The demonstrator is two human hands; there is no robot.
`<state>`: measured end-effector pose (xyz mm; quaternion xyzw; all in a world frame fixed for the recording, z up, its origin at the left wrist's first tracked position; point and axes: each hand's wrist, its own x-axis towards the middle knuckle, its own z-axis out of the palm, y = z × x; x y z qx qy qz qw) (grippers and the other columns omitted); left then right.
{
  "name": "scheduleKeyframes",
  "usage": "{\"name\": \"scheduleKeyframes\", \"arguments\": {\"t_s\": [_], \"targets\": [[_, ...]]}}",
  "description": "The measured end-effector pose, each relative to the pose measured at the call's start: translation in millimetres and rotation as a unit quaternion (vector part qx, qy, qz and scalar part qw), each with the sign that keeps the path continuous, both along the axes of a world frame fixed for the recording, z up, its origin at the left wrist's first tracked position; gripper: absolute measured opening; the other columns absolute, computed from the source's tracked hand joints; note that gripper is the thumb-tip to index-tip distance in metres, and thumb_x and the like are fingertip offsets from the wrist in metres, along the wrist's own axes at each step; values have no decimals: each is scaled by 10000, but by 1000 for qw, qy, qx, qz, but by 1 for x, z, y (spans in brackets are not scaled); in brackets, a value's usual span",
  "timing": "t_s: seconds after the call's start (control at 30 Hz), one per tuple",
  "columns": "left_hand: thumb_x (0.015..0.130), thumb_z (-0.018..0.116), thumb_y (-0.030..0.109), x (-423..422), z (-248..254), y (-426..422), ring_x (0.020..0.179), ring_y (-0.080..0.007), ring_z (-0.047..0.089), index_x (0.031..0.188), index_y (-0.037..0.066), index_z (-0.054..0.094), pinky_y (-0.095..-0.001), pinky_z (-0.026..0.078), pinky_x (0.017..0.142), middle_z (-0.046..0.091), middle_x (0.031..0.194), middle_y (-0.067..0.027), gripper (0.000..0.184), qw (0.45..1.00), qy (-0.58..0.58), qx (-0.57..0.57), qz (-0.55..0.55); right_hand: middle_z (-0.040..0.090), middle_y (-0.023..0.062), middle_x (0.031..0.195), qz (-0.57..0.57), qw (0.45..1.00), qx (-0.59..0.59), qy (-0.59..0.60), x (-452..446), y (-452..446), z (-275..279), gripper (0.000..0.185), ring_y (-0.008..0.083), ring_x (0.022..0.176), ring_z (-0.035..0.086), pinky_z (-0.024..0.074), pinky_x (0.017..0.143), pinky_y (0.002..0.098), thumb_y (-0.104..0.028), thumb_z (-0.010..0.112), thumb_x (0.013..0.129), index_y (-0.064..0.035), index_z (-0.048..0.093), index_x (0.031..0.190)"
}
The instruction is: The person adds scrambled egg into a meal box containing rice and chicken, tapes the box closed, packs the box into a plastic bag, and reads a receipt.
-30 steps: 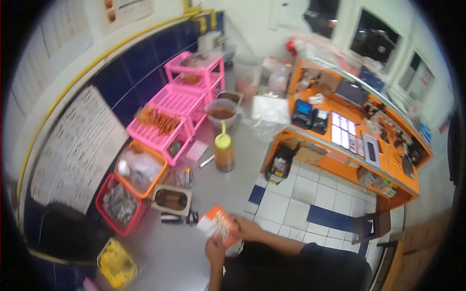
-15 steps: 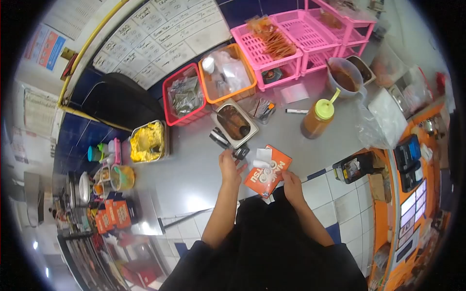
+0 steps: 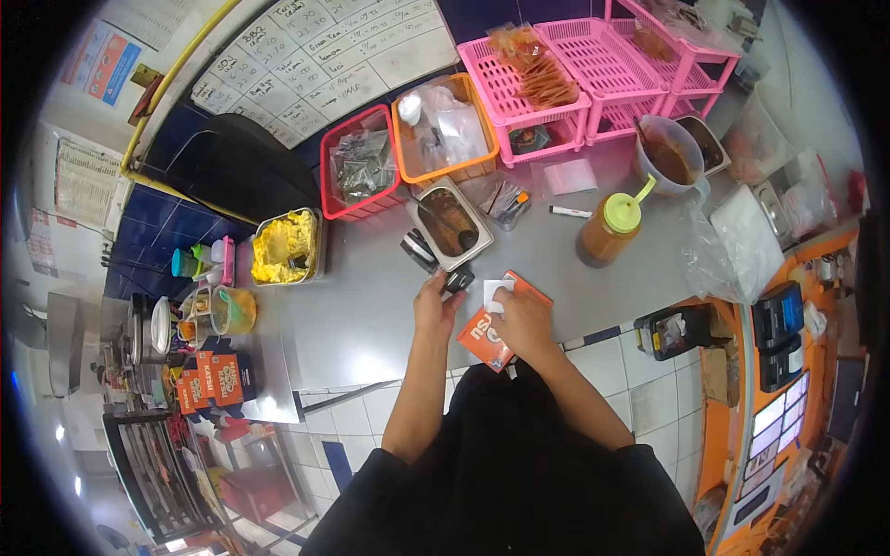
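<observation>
My left hand (image 3: 434,308) is at the table's front half, its fingers closed around the end of a black stapler-like tool (image 3: 457,280). An orange box with white lettering (image 3: 480,339) lies at the table's front edge. Over it is my right hand (image 3: 525,324), fingers bent and pressed onto a white paper slip (image 3: 498,293) on the box's top. The hand covers part of the box and the slip. Just beyond my left hand stands a metal tray of dark sauce (image 3: 451,227) with a ladle in it.
Behind are a red basket (image 3: 334,190), an orange basket (image 3: 482,120) and pink racks (image 3: 565,125). A yellow-capped sauce bottle (image 3: 610,232), a marker (image 3: 569,212) and a sauce jug (image 3: 669,162) stand to the right. A yellow spread tub (image 3: 286,248) and orange boxes (image 3: 218,378) are left.
My right hand has moved left from the box's right edge onto the paper slip. My left hand has shifted up slightly onto the black tool. The head view has tilted a little.
</observation>
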<state>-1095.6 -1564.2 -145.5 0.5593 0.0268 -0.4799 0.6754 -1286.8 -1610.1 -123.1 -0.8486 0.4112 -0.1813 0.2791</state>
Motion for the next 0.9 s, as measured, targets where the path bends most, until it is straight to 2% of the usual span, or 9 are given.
{"name": "scheduleKeyframes", "arguments": {"t_s": [0.1,0.17,0.2,0.23,0.37,0.47,0.67,0.77,0.9], "targets": [[979,572,160,-22,-26,21,967,-263,634,1112,31,665,-394,514,886,648,1079,-104,207,993,5,-94,67,695,118,852,-68,980,121,-140,-18,10,4,359,316,807,691,551,792,440,-155,738,843,-58,566,1143],[932,595,149,-10,-69,31,999,-293,636,968,35,709,-408,498,924,672,1043,-146,165,958,-278,61,-49,699,121,855,-141,940,188,-248,-28,21,2,361,268,769,702,567,723,404,-84,709,860,-48,534,1174],[908,607,143,-6,-83,36,1015,-308,638,897,38,731,-415,490,943,685,1025,-166,163,897,-408,135,-105,702,124,860,-179,915,220,-287,-33,26,1,366,239,757,707,572,686,378,-52,692,870,-46,519,1193],[823,631,132,-2,-72,39,1005,-357,650,784,22,731,-442,500,927,697,904,-218,153,741,-648,145,-99,704,126,864,-217,887,249,-323,-37,33,0,373,210,745,712,577,648,353,-19,674,881,-44,503,1212],[834,638,156,10,-40,56,869,-364,696,874,23,745,-438,549,794,720,889,-201,176,722,-613,252,-198,688,152,904,-287,736,413,-453,-41,66,-32,373,184,766,715,595,660,298,3,633,931,-33,495,1276],[884,660,202,5,-15,68,806,-350,706,914,28,745,-409,554,766,724,915,-205,196,788,-531,224,-219,689,136,924,-282,763,389,-433,-30,81,-43,300,161,767,700,597,672,291,-11,592,961,-11,526,1253],[967,662,220,-22,23,64,716,-174,691,988,-15,708,-331,541,668,730,845,-137,240,843,-481,55,-233,698,136,905,-327,841,300,-309,-22,80,-44,283,200,760,706,558,694,340,-141,602,977,-28,552,1232],[998,646,210,-36,21,45,736,-117,651,1036,-26,694,-270,511,674,720,835,-57,244,864,-412,-28,-287,684,126,835,-383,883,156,-220,-3,75,-28,303,214,728,693,531,684,358,-192,646,950,-61,564,1211],[1008,632,209,-43,6,27,733,-104,646,1040,-36,685,-246,511,648,713,853,-65,252,873,-324,-9,-365,691,102,795,-388,865,205,-244,2,76,-9,306,215,700,681,525,662,354,-210,680,930,-89,574,1190]]}}
